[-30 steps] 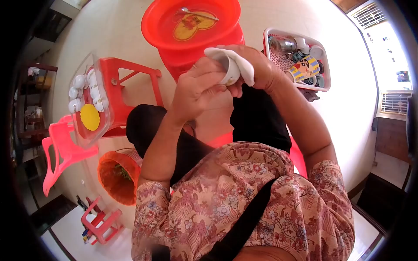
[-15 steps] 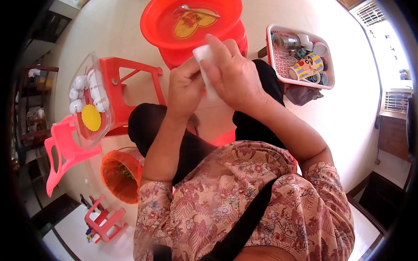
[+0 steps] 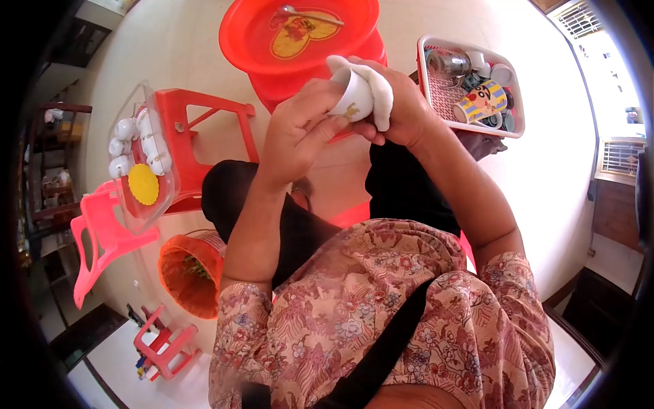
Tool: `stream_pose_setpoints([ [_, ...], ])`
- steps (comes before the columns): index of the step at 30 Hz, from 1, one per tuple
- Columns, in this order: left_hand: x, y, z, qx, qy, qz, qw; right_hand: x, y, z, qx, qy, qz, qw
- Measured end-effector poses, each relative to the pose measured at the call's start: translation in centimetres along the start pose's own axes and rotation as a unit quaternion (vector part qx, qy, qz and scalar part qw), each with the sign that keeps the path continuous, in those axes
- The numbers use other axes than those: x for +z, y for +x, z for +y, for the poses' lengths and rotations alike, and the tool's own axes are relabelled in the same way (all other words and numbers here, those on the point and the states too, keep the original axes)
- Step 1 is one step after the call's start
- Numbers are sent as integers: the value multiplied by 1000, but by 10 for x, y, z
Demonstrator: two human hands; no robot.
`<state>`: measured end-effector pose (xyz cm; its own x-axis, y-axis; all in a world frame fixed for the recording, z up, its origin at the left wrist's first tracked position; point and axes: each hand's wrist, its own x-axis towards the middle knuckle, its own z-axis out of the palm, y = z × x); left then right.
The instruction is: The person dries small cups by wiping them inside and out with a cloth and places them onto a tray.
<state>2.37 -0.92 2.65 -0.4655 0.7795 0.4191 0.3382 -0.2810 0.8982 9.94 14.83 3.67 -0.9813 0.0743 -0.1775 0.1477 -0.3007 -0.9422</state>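
A small white cup (image 3: 355,101) with a gold mark on its side is held between both hands, its opening tilted to the left. My left hand (image 3: 300,126) grips the cup at its rim, some fingers reaching into the opening. A folded white cloth (image 3: 380,99) lies against the cup's base and side. My right hand (image 3: 407,109) is closed around the cloth from the right, with its fingertips partly hidden beneath the cup. Both hands are just in front of the red basin (image 3: 235,51).
Cups, a glass jar and a patterned mug (image 3: 481,102) fill a white-rimmed tray (image 3: 521,123) at right. At left, a clear tray (image 3: 174,180) of white cups and a yellow disc rests by a red stool (image 3: 204,99). An orange-lined bin (image 3: 178,273) stands below.
The cup has turned back into view, its opening now facing left. My right hand has moved from in front of the cup to its right side, still with the cloth.
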Motion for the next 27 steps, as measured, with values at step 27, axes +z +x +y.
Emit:
stream_pose_setpoints([
  [27,3,-2,3,-72,-136,11,988,-3,0,-2,-128,-265,28,955],
])
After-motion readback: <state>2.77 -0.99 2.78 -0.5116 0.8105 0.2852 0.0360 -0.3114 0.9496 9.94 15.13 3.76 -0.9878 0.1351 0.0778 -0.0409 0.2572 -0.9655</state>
